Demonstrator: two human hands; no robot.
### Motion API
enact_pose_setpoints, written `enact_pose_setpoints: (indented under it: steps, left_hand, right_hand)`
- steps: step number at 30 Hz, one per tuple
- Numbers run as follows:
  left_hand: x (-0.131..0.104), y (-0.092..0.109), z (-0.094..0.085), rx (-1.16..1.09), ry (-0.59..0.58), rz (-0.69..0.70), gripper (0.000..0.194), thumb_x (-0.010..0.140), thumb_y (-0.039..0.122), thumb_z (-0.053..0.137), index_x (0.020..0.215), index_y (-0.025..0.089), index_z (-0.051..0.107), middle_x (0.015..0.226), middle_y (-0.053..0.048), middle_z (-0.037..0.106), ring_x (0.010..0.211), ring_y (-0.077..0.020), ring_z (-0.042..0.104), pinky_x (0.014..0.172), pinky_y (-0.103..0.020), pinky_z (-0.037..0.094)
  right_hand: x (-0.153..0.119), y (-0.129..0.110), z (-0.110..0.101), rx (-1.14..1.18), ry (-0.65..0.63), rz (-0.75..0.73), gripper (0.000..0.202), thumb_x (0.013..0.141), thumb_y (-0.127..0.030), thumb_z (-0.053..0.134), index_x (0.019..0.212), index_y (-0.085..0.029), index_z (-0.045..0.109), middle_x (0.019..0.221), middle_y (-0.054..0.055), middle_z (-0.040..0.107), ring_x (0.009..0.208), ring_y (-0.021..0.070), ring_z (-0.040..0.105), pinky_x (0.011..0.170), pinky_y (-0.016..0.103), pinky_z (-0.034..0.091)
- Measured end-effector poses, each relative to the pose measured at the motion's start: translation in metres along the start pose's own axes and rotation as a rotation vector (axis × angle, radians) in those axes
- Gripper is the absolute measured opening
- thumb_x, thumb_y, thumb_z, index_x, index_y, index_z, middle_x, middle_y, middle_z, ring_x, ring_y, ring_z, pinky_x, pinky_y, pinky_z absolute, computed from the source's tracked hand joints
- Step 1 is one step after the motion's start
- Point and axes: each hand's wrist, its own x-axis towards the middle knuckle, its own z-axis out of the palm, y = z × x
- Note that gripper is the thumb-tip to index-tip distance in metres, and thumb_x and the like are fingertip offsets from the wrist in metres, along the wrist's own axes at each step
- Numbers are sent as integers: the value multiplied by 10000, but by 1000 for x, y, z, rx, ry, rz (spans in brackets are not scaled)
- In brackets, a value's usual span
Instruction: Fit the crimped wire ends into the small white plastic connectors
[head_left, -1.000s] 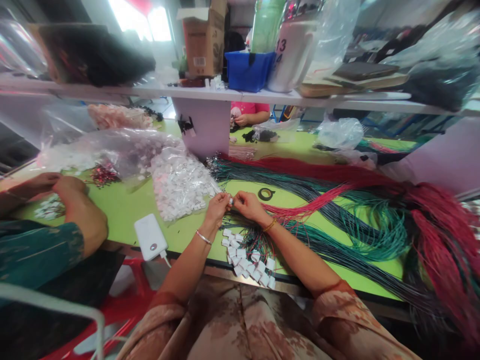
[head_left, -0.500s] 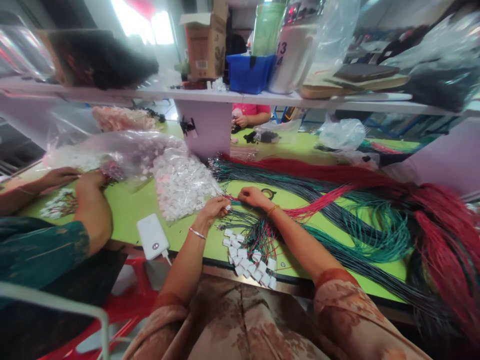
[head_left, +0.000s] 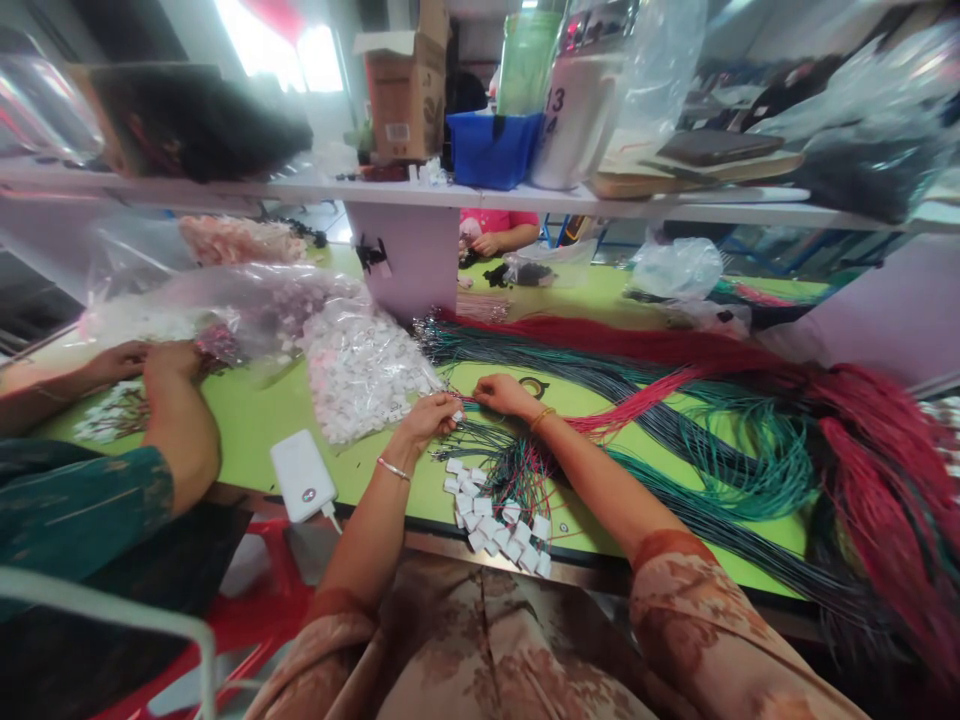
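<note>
A: Left hand [head_left: 427, 418], what's it on?
B: Fingers pinched narrow on a small white connector [head_left: 456, 414], right at the edge of the bag of white connectors [head_left: 360, 370]. Held just above the green table [head_left: 255, 420].
A: Right hand [head_left: 504, 394]?
B: Just beside the left one, not touching it as far as I can tell. Fingertips drawn together over the thin wire ends [head_left: 472, 402] on the table. Whether it's actually gripping a wire, cannot tell, too small.
A: Finished pieces?
B: Cluster of wired connectors [head_left: 499, 520] at the table's near edge, between the two forearms. White housings fanned out, red and green leads running up toward the hands.
A: Stock?
B: Green wire bundle [head_left: 720, 460] and red wire bundle [head_left: 862, 450] spread across the right of the table. Black tape roll [head_left: 534, 385] partly behind the right wrist.
A: Anything else near?
B: White power bank [head_left: 302, 476] left of the left forearm. A co-worker's hand [head_left: 169, 358] further left, at a clear bag.
</note>
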Motion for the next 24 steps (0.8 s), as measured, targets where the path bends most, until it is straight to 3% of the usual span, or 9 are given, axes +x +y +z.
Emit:
enact_pose_setpoints:
  steps: [3, 7, 12, 15, 20, 24]
  left_hand:
    - [-1, 1, 1, -12, 7, -2, 265, 647, 320, 781, 692, 119, 614, 627, -34, 641, 433, -42, 481, 411, -157, 353]
    - [-2, 1, 3, -39, 10, 18, 263, 645, 314, 781, 708, 117, 620, 652, -32, 639, 457, -40, 494, 416, -144, 351]
    - [-2, 0, 6, -75, -17, 52, 279, 647, 329, 781, 738, 119, 623, 692, -32, 644, 472, -37, 499, 425, -143, 359]
    - [-2, 0, 7, -93, -39, 58, 287, 638, 340, 786, 722, 122, 620, 702, -32, 643, 489, -39, 506, 431, -142, 366]
    - [-1, -2, 8, -127, -29, 53, 289, 632, 337, 793, 725, 120, 624, 718, -31, 642, 505, -38, 509, 462, -143, 399]
    - [0, -3, 9, -167, -6, 71, 285, 643, 324, 793, 739, 120, 619, 767, -37, 646, 530, -40, 524, 495, -154, 424]
  right_hand:
    - [-3, -3, -2, -149, 61, -5, 135, 801, -213, 527, 756, -150, 638, 750, 52, 644, 636, 133, 474, 609, 238, 297]
    - [-11, -10, -18, -296, 115, 156, 174, 841, -203, 477, 886, -133, 630, 802, 113, 664, 646, 167, 503, 600, 266, 282]
    - [-10, -17, -37, -373, 81, 216, 133, 800, -189, 506, 814, -149, 632, 799, 123, 672, 664, 183, 526, 604, 275, 280]
    - [-6, -17, -39, -196, 75, 138, 103, 781, -193, 503, 761, -154, 597, 740, 70, 644, 628, 146, 484, 582, 256, 288]
    - [-2, -22, -30, 326, 86, 124, 159, 774, -316, 493, 729, -168, 527, 620, -27, 524, 530, 95, 409, 525, 220, 312]
    - [-3, -43, -30, 454, 178, 33, 220, 757, -379, 544, 726, -161, 547, 629, -33, 502, 562, 88, 400, 540, 216, 322]
